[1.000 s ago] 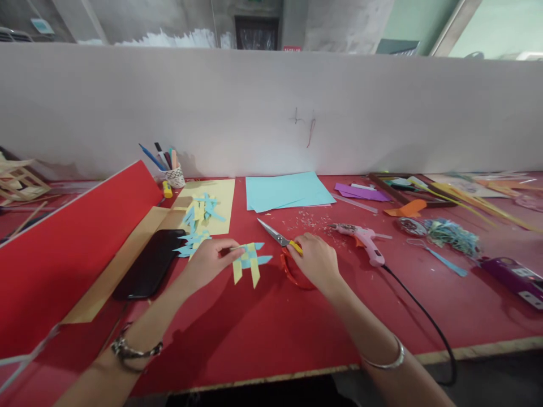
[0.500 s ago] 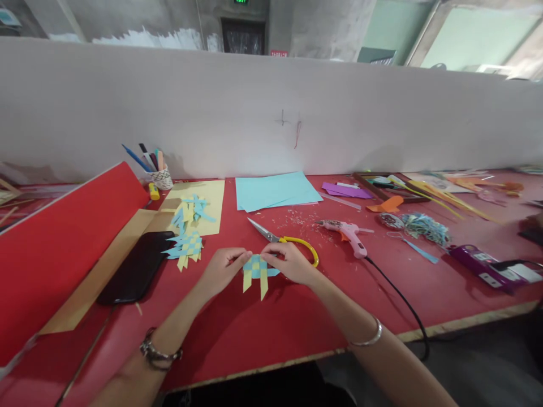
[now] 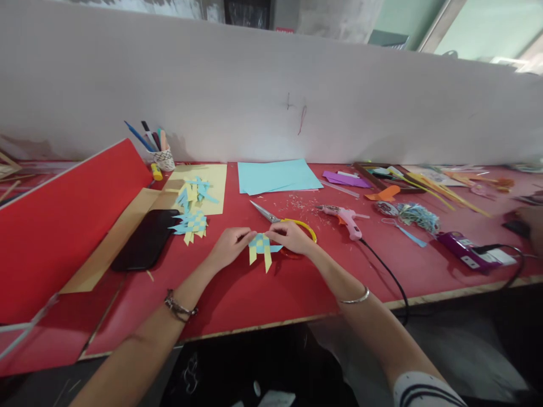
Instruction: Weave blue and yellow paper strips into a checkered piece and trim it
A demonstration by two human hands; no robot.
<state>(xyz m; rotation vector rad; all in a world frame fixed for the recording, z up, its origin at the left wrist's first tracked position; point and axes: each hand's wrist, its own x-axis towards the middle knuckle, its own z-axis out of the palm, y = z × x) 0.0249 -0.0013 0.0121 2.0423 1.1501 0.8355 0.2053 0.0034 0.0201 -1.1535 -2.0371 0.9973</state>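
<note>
Between both hands is a small woven piece of blue and yellow paper strips (image 3: 260,244), with two yellow tails hanging toward me and a blue end pointing right. My left hand (image 3: 232,246) pinches its upper left edge. At the upper right edge, my right hand (image 3: 292,237) pinches it too, partly covering it. Behind my right hand lie scissors (image 3: 265,211) with yellow handles, blades pointing away to the left. Similar woven paper pieces (image 3: 193,224) rest left of my hands, beside a black phone-like slab (image 3: 146,240).
Blue paper sheets (image 3: 278,176) lie at the back. A pink glue gun (image 3: 345,219) with a black cord is on the right, near a purple power strip (image 3: 464,249). Left stand a pen cup (image 3: 164,158) and a slanted red board (image 3: 76,220). A partition (image 3: 203,90) closes the back.
The camera view has tilted down, so the table appears higher and more of its front edge shows. Both hands keep their pinch on the woven paper piece.
</note>
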